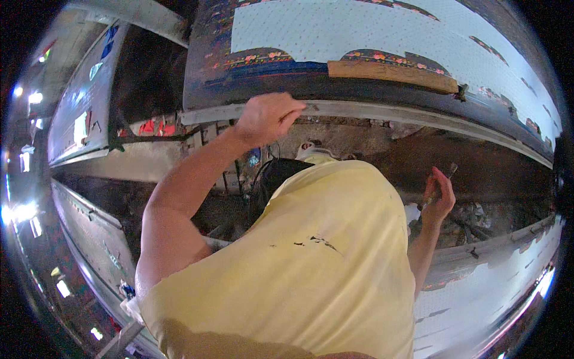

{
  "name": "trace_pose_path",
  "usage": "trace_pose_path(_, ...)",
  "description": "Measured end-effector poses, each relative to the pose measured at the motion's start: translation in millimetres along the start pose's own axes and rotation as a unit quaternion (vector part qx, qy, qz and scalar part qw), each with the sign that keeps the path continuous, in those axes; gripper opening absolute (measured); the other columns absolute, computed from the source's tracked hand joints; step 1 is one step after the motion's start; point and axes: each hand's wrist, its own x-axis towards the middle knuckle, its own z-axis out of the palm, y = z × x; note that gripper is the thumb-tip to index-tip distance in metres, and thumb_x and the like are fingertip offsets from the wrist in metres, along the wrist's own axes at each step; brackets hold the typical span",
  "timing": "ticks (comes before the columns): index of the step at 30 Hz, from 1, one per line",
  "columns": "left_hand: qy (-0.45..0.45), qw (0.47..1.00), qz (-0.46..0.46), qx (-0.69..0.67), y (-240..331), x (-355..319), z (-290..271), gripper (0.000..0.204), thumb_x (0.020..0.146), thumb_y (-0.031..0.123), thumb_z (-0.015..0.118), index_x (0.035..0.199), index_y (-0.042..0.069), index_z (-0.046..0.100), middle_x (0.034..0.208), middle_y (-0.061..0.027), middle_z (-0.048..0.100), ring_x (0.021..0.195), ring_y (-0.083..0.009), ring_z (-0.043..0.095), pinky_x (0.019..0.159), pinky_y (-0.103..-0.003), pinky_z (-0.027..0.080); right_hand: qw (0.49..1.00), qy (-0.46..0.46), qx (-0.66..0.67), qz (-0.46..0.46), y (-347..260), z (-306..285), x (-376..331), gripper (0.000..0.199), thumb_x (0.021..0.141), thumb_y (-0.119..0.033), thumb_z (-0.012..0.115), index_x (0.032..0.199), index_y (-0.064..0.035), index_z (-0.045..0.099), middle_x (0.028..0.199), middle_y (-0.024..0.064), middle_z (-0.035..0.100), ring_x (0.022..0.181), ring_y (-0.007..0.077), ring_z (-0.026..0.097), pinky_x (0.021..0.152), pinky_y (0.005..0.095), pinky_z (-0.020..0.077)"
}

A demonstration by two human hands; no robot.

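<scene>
My left hand is closed, knuckles up, over the metal rail along the near edge of a long dark table. Whatever its curled fingers may hold is hidden. Off to the right of my body, below that table's edge, my right hand grips a thin small tool; its narrow end sticks out above the fingers, and its exact kind is too small to tell. Beyond the rail lies white fabric with dark floral borders. A brown wooden strip rests along its near border.
A second long table with white patterned fabric runs behind me on the right. More long tables stand to the left. Red scraps and litter lie under the front table. A small dark clamp-like piece sits by the strip's right end.
</scene>
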Motion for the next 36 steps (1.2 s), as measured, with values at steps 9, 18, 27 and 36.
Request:
trace_pose_path(9, -0.122, 0.849, -0.463, -0.224, 4.4, -194.1, 11.2, 0.054, 0.100, 0.011, 0.084, 0.151, 0.006, 0.070, 0.118, -0.0069, 0.079, 0.098, -0.0173, 0.075, 0.089, -0.035, 0.063, 0.996, -0.085, -0.029, 0.005, -23.9, 36.7, 18.7, 0.028, 0.102, 0.008, 0.077, 0.127, -0.0027, 0.083, 0.121, 0.0119, 0.084, 0.105, 0.0208, 0.079, 0.094, 0.0350, 0.0640)
trace_pose_path(18, -0.002, 0.802, -0.450, -0.393, -20.5, -199.4, 19.3, 0.060, 0.106, 0.003, 0.074, 0.164, 0.008, 0.060, 0.129, -0.0082, 0.081, 0.112, -0.0149, 0.074, 0.104, -0.035, 0.060, 0.989, -0.108, -0.054, -0.091, -54.5, 75.3, 46.4, 0.025, 0.101, 0.001, 0.082, 0.125, -0.0056, 0.084, 0.119, 0.0138, 0.086, 0.103, 0.0266, 0.082, 0.095, 0.0379, 0.0641)
trace_pose_path(27, -0.062, 0.828, -0.456, -0.320, -32.4, -184.6, 21.4, 0.048, 0.104, 0.024, 0.085, 0.146, 0.005, 0.073, 0.107, -0.0078, 0.085, 0.097, -0.0095, 0.075, 0.091, -0.032, 0.060, 0.985, -0.127, -0.073, -0.089, -76.3, 79.4, 37.8, 0.023, 0.101, -0.001, 0.083, 0.124, -0.0062, 0.085, 0.118, 0.0134, 0.086, 0.102, 0.0261, 0.082, 0.094, 0.0378, 0.0639)
trace_pose_path(36, -0.144, 0.792, -0.386, -0.450, -50.1, -187.3, 21.7, 0.044, 0.106, 0.021, 0.085, 0.144, 0.003, 0.075, 0.119, -0.0060, 0.085, 0.108, -0.0105, 0.076, 0.099, -0.032, 0.061, 0.984, -0.142, -0.053, -0.091, -75.1, 87.5, 24.8, 0.020, 0.102, -0.003, 0.083, 0.122, -0.0056, 0.085, 0.118, 0.0125, 0.086, 0.103, 0.0256, 0.083, 0.095, 0.0372, 0.0638)
